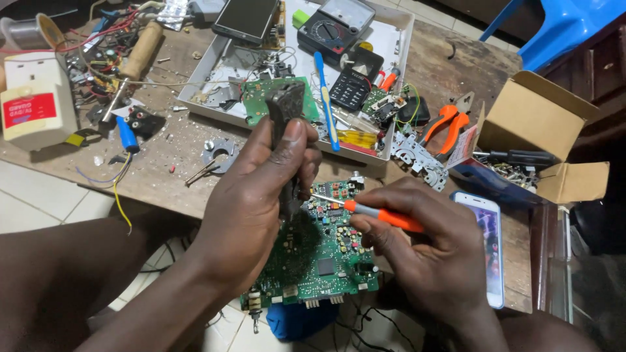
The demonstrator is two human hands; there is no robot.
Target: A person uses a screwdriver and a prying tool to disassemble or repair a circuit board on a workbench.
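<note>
Cluttered surface ahead, I'd keep my left hand (pixel 251 195) clamped on the dark part (pixel 285 107) over the green circuit board (pixel 319 254) at its near edge, while my right hand (pixel 424 244), pinching the orange screwdriver (pixel 375 214), holds its tip square.

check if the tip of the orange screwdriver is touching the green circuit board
Cannot tell: in the head view the orange screwdriver tip sits over the green circuit board beside the left hand, but no contact shows.

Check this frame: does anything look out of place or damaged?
The wooden table is littered with small bits. The phone lies near its edge beside the right hand, which holds an orange screwdriver to the circuit board. No damage visible.
</note>
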